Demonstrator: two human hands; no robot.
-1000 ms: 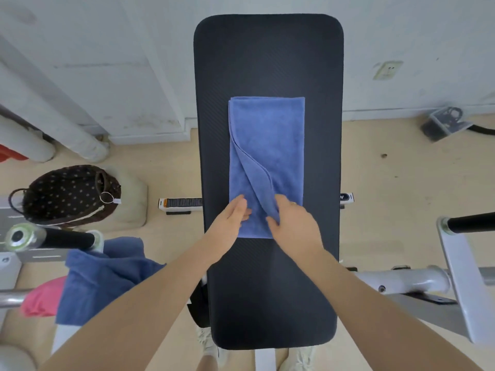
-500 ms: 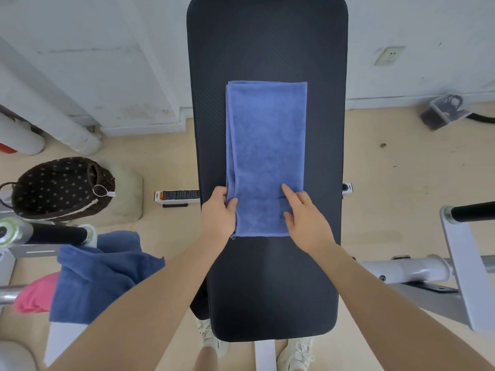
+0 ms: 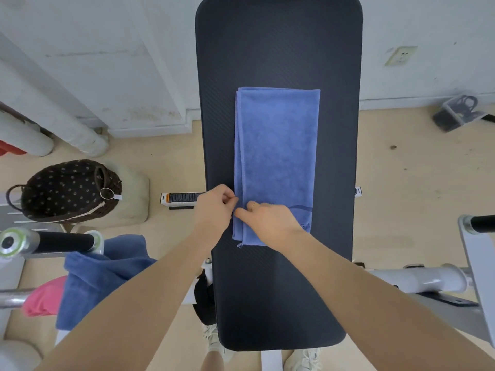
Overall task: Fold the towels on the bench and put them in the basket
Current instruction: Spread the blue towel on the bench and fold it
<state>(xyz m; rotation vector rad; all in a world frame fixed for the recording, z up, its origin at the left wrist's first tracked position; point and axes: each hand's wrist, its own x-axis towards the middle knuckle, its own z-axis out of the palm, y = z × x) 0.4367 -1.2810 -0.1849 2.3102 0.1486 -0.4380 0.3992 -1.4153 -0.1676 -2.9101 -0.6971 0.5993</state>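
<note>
A blue towel (image 3: pixel 277 145), folded into a long strip, lies lengthwise on the black padded bench (image 3: pixel 278 44). My left hand (image 3: pixel 214 207) pinches the towel's left edge near its near end. My right hand (image 3: pixel 267 220) lies over the near end, fingers curled and reaching across to that same left edge, where it meets my left hand. The dark polka-dot basket (image 3: pixel 67 191) stands on the floor left of the bench. A darker blue towel (image 3: pixel 107 274) and a pink one (image 3: pixel 42 295) hang over a bar at the lower left.
A black-gripped bar (image 3: pixel 53 241) sticks out at the left, above the hanging towels. White machine tubing (image 3: pixel 417 277) and another black-gripped bar (image 3: pixel 482 223) stand at the right. White pipes (image 3: pixel 40 121) run along the wall at the far left. My shoes (image 3: pixel 302 357) show under the bench.
The loose flap has been laid flat, so the towel is now a narrow strip. My right hand has moved from the towel's right side across to its left edge, beside my left hand.
</note>
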